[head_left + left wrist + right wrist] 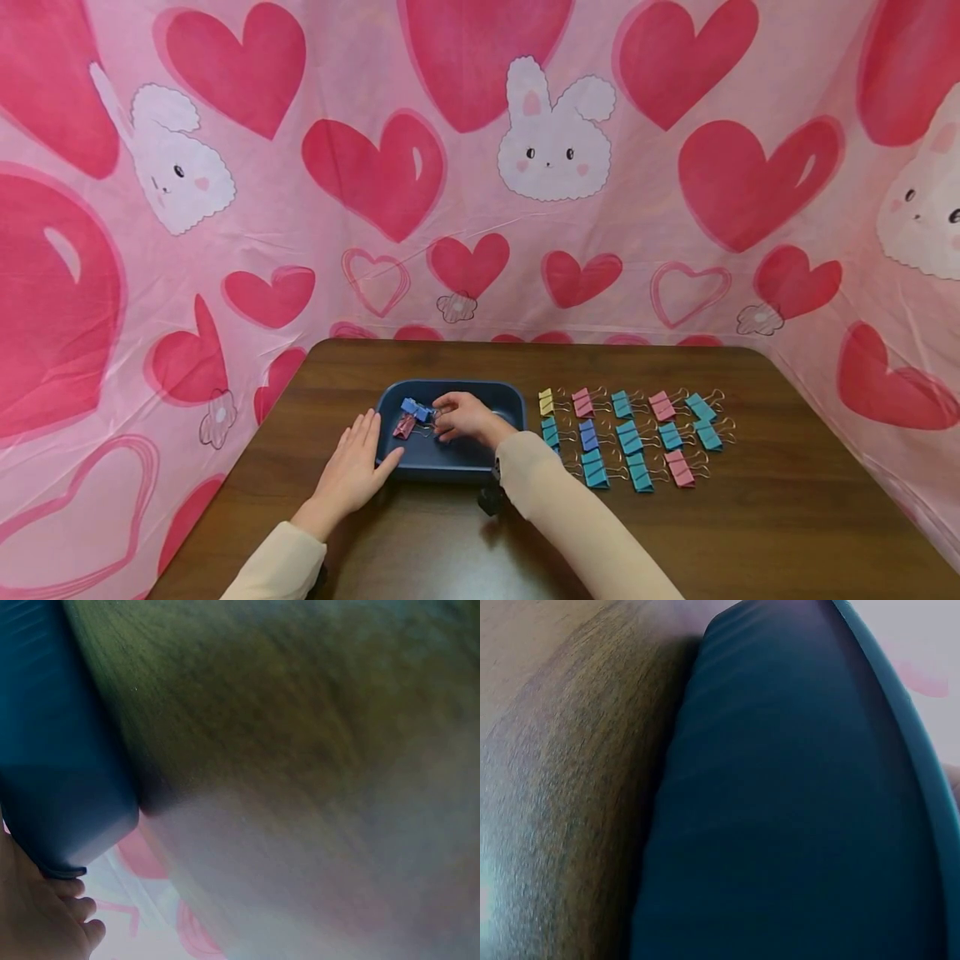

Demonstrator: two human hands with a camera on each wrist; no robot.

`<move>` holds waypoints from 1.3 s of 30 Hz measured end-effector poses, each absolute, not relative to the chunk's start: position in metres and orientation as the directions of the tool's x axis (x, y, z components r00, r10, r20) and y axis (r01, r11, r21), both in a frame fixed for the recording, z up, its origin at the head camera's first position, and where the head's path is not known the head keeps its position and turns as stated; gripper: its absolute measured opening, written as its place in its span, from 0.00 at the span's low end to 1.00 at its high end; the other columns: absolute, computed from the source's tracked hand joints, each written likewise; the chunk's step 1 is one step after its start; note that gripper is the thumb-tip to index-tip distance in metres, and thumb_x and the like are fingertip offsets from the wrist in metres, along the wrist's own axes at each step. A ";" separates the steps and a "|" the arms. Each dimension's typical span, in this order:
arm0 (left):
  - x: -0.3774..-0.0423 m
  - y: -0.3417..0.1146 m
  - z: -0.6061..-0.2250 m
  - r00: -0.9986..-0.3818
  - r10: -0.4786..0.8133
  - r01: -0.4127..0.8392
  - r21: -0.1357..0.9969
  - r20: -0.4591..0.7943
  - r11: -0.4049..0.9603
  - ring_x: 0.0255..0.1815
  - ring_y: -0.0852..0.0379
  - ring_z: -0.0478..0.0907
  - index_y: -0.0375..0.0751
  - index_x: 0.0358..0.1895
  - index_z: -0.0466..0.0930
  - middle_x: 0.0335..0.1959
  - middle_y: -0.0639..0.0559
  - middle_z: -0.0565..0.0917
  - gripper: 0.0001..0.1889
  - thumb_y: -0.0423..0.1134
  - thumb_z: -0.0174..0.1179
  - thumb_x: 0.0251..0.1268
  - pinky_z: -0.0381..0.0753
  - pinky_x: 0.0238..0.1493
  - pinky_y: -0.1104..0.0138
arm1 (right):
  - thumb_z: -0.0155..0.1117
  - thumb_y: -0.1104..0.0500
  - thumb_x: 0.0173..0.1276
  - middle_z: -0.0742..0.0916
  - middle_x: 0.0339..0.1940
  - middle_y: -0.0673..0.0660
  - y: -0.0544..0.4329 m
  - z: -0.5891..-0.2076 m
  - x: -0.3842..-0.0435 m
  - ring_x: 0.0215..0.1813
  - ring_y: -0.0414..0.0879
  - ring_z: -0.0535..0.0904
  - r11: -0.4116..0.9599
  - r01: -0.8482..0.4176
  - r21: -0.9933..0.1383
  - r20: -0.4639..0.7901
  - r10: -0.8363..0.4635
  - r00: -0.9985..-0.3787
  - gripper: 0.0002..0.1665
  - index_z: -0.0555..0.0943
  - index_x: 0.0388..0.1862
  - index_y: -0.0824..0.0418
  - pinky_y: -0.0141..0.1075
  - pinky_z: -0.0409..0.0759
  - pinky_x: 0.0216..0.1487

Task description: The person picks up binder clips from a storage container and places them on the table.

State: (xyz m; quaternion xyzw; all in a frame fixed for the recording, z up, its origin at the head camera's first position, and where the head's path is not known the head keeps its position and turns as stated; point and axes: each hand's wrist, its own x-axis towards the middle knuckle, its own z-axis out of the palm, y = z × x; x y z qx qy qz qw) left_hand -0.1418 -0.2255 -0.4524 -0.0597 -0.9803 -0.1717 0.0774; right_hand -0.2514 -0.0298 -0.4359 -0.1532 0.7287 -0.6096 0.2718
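A dark blue tray (pixel 450 475) stands on the table. Inside, toward its left end, lie a blue binder clip (pixel 417 409) and a pink binder clip (pixel 403 427), close together. My right hand (pixel 468 419) reaches in over the tray's front right, its curled fingertips pinching at the wire handles of the blue clip. Part of those handles is hidden by the fingers. My left hand (pixel 351 467) rests against the tray's left side with fingers extended. In the left wrist view, fingertips (pixel 81 907) show just past the tray rim (pixel 67 871).
Right of the tray, binder clips stand in rows on the brown table (pixel 780 517): yellow (pixel 546 403), pink (pixel 679 469), teal (pixel 641 473) and blue (pixel 588 435). The right forearm partly covers the nearest ones. A pink heart-patterned cloth (pixel 465 200) hangs behind the table.
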 end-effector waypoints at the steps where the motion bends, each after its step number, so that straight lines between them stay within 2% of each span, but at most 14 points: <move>1: -0.142 -0.226 -0.452 -0.981 0.089 0.142 0.328 0.173 0.934 0.69 0.36 0.48 0.27 0.68 0.52 0.69 0.33 0.54 0.41 0.56 0.52 0.63 0.47 0.65 0.46 | 0.56 0.73 0.63 0.80 0.33 0.63 -0.029 -0.436 -0.252 0.36 0.55 0.82 0.212 0.107 -0.971 -0.209 -0.551 -0.808 0.20 0.71 0.55 0.73 0.42 0.82 0.37; 9: -0.140 -0.226 -0.452 -0.980 0.090 0.145 0.326 0.178 0.934 0.69 0.36 0.47 0.28 0.69 0.51 0.70 0.35 0.53 0.41 0.56 0.52 0.63 0.48 0.66 0.47 | 0.56 0.73 0.62 0.81 0.28 0.63 -0.018 -0.432 -0.255 0.32 0.54 0.83 0.185 0.098 -0.978 -0.184 -0.539 -0.822 0.16 0.74 0.50 0.75 0.42 0.81 0.36; 16: -0.140 -0.226 -0.452 -0.981 0.086 0.141 0.328 0.176 0.934 0.69 0.36 0.47 0.29 0.69 0.51 0.70 0.35 0.53 0.41 0.56 0.52 0.63 0.48 0.66 0.47 | 0.57 0.71 0.63 0.83 0.31 0.68 -0.006 -0.420 -0.258 0.27 0.50 0.83 0.144 0.038 -0.989 -0.110 -0.530 -0.841 0.10 0.75 0.43 0.77 0.46 0.81 0.36; 25: -0.141 -0.227 -0.452 -0.981 0.093 0.145 0.324 0.172 0.935 0.69 0.36 0.47 0.28 0.69 0.51 0.70 0.34 0.53 0.41 0.56 0.52 0.64 0.47 0.66 0.46 | 0.60 0.67 0.63 0.85 0.29 0.63 0.012 -0.408 -0.259 0.21 0.43 0.79 0.177 -0.006 -0.984 -0.080 -0.472 -0.878 0.07 0.78 0.36 0.72 0.44 0.82 0.32; 29: -0.141 -0.226 -0.451 -0.982 0.093 0.143 0.327 0.165 0.934 0.69 0.36 0.47 0.27 0.69 0.52 0.70 0.34 0.53 0.41 0.56 0.52 0.64 0.47 0.65 0.46 | 0.60 0.66 0.63 0.85 0.31 0.63 0.020 -0.405 -0.260 0.21 0.43 0.79 0.175 -0.014 -0.984 -0.069 -0.456 -0.887 0.06 0.78 0.36 0.71 0.45 0.82 0.32; 33: -0.141 -0.225 -0.450 -0.983 0.093 0.142 0.324 0.162 0.935 0.69 0.36 0.47 0.27 0.68 0.52 0.69 0.33 0.53 0.41 0.56 0.52 0.64 0.47 0.65 0.46 | 0.61 0.65 0.63 0.85 0.32 0.63 0.028 -0.401 -0.259 0.22 0.44 0.79 0.194 -0.033 -0.980 -0.056 -0.435 -0.899 0.06 0.79 0.36 0.69 0.40 0.82 0.30; 39: -0.141 -0.225 -0.450 -0.981 0.094 0.144 0.320 0.167 0.937 0.69 0.36 0.47 0.27 0.68 0.52 0.69 0.33 0.54 0.41 0.55 0.52 0.64 0.48 0.65 0.46 | 0.63 0.63 0.62 0.86 0.31 0.61 0.042 -0.392 -0.256 0.24 0.45 0.80 0.220 -0.093 -0.971 -0.014 -0.443 -0.896 0.07 0.80 0.34 0.68 0.43 0.82 0.32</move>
